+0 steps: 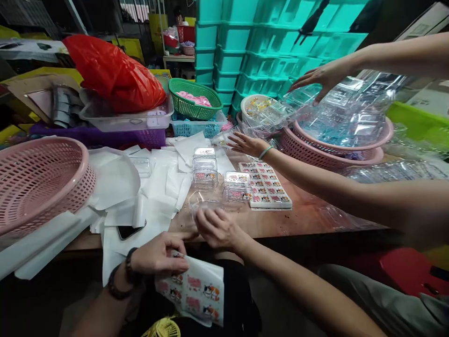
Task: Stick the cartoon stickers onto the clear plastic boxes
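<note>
My left hand (161, 256) grips a bent sheet of cat stickers (200, 291) over my lap, with the thumb on top. My right hand (218, 228) is closed, its fingers curled at the near side of a clear plastic box (205, 200). What lies between these fingers is blurred and hidden. Beyond it, a column of clear boxes with stickers (205, 177) runs away from me, and a sticker-topped clear box (237, 179) stands to the right. A thick stack of sticker sheets (268, 187) lies beside them on the wooden table (280, 222).
A co-worker's two arms reach in from the right, one hand (250, 144) low, the other hand (324, 79) over clear boxes in pink baskets (326, 154). White backing paper (159, 187) partly covers a phone (130, 231). A pink basket (38, 178) stands left; teal crates (228, 61) rise behind.
</note>
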The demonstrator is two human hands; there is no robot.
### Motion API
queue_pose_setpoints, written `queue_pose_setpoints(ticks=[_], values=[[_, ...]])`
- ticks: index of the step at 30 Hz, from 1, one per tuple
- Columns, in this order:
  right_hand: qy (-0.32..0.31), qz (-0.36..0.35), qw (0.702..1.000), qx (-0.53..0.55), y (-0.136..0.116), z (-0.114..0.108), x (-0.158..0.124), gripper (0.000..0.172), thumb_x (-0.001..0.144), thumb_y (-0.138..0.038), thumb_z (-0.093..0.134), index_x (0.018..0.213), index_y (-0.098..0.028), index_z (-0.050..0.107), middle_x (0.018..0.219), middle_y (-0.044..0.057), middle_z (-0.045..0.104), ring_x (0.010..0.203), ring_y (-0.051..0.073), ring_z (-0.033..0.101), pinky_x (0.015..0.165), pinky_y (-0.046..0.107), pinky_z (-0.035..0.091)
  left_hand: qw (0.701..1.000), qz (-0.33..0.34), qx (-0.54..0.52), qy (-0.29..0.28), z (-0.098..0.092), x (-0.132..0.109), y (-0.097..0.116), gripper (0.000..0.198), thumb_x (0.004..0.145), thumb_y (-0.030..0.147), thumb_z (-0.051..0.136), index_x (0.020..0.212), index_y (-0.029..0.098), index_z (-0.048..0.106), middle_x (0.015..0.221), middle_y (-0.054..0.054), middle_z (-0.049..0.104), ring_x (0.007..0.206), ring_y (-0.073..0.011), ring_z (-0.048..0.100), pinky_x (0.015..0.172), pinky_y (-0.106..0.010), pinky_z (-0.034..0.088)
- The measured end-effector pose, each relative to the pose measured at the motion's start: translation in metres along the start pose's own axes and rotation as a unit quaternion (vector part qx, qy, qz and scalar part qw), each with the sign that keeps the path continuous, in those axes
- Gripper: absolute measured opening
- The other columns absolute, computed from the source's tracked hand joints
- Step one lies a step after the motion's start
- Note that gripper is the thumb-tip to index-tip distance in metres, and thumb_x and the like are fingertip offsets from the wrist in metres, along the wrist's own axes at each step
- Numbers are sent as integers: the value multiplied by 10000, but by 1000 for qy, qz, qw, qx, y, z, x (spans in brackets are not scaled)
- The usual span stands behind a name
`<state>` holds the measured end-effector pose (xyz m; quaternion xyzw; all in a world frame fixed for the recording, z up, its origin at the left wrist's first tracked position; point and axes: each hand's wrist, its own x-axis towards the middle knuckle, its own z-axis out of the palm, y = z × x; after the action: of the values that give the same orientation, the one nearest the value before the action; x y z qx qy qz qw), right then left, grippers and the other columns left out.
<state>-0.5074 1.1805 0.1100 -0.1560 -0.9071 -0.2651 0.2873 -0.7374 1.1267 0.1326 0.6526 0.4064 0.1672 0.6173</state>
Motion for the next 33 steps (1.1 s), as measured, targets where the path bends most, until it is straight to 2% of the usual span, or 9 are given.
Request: queue_pose_setpoints(ticks=[4,7,10,12,16,19,21,26,33], values=[[-93,-109,985,92,-9,9,8,262,922,-113,476,876,-89,732,1079,163,678,923,219,555,661,328,461,994,-12,103,45,-12,-32,20,220,797,369,735,735,161,763,807,-62,736,766,-167,669,687,-229,495],[-115,59,964,232,-4,-10,16,241,928,-107,498,1028,-125,716,1155,135,672,978,217,559,765,348,503,983,-45,151,99,-11,-36,26,170,776,338,760,745,174,792,723,-32,726,668,-134,633,629,-209,460],[-93,300,852,420,2,-48,22,320,957,-195,521,1261,-203,622,1207,102,655,1068,203,587,871,360,519,983,-69,128,114,-4,-27,29,183,758,351,782,765,169,800,696,-28,749,620,-129,632,575,-201,447],[-148,363,769,505,1,-69,23,425,875,-310,681,1281,-209,605,1212,101,654,1069,214,612,871,346,523,988,-34,108,109,2,-19,32,194,753,353,790,753,159,800,678,-32,753,592,-123,626,559,-200,450],[-236,465,649,554,-7,-83,13,129,832,-272,698,915,-174,710,861,38,709,792,173,639,712,278,496,988,19,15,153,12,-4,33,232,731,359,815,849,160,799,765,-43,775,670,-138,674,617,-210,520],[-248,553,566,559,-5,-81,2,187,825,-343,704,838,-157,702,737,19,691,663,153,613,586,251,450,976,-25,-104,188,20,4,26,409,617,368,892,938,146,771,818,-46,769,708,-150,695,655,-233,568],[-293,540,575,540,-3,-84,-3,246,826,-401,713,879,-161,721,761,35,714,663,172,631,586,272,460,969,-68,-152,185,24,8,22,409,589,393,904,862,124,762,724,-33,742,620,-125,662,600,-221,551],[-252,417,796,359,-7,-98,4,368,777,-364,804,1087,-189,713,1071,113,752,1015,310,681,974,535,452,971,-80,-178,140,32,14,22,331,615,391,895,667,108,730,551,10,650,514,-69,555,527,-182,475],[-159,455,773,412,-26,-81,-5,87,939,-257,629,975,-252,708,854,-13,781,710,152,725,1099,558,409,962,-73,-249,80,36,12,15,509,588,413,924,963,120,745,760,-28,747,630,-121,648,633,-244,541]])
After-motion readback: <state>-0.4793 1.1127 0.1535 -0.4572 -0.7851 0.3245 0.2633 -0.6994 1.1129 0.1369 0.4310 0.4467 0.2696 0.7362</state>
